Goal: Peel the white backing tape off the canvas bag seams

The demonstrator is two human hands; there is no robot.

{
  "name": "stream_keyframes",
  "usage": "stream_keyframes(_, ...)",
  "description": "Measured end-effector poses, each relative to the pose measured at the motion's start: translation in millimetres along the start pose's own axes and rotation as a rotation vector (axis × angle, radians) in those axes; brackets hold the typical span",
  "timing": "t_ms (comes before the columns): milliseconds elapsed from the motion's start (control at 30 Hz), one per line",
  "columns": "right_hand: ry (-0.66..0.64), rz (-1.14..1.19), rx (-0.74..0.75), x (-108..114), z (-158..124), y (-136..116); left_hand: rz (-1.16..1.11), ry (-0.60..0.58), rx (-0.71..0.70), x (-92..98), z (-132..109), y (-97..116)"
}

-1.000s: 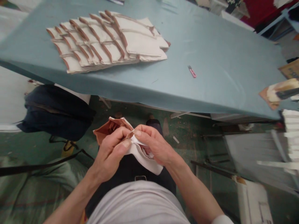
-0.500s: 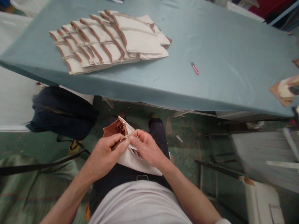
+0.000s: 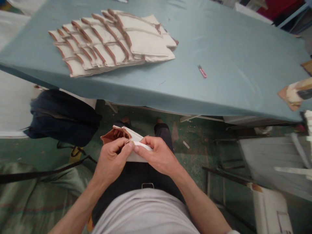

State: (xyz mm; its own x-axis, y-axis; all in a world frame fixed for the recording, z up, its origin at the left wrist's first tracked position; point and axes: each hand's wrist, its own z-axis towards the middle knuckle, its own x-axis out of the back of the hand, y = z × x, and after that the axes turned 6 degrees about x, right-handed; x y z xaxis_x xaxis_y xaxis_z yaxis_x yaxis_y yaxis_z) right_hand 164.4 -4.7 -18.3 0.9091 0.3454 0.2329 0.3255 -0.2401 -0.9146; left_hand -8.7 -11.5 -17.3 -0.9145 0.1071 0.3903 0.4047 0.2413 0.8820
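Above my lap I hold a white fabric pouch [image 3: 136, 157] with a brown lining showing at its open mouth on the left. My left hand [image 3: 113, 159] pinches the rim of that mouth between thumb and forefinger. Close against it, my right hand [image 3: 158, 154] grips a folded white part of the same pouch, thumb on top. The fingertips of both hands almost meet. On the table lies a stack of similar white pieces with brown edges [image 3: 148, 42], overlapping in rows.
Pink-handled thread snips [image 3: 202, 71] lie on the blue-covered table [image 3: 231, 65]. A dark blue bag [image 3: 63, 117] is at the left below the table edge. Metal frames [image 3: 226, 175] stand at the lower right, and a green sack [image 3: 41, 198] lies at the lower left.
The pouch has turned and its lower right corner has lifted, so its opening faces more to the left. My right hand has shifted its hold along the white fabric.
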Motion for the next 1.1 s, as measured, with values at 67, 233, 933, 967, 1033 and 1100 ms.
stream_keyframes(67,-0.005,-0.119,0.002,-1.2,-0.9,-8.5,0.018,0.066,-0.01,-2.4,-2.4,-0.6)
stream_keyframes(233,0.017,-0.412,0.007,-7.8,-1.4,-28.4,0.037,0.233,-0.044,-11.2,-2.6,3.4)
stream_keyframes(933,0.267,-0.311,0.404,-5.7,-34.2,-37.9,0.132,0.22,-0.402,9.6,-5.1,32.0)
stream_keyframes(967,0.242,-0.348,0.409,-3.4,-36.7,-38.4,0.14,0.231,-0.397,9.1,-6.2,31.3)
stream_keyframes(1033,0.183,-0.413,0.408,4.8,-42.5,-40.2,0.159,0.22,-0.4,8.8,-8.3,30.8)
stream_keyframes(1100,0.208,-0.452,0.433,17.4,-47.4,-42.8,0.174,0.182,-0.415,9.7,-9.7,31.8)
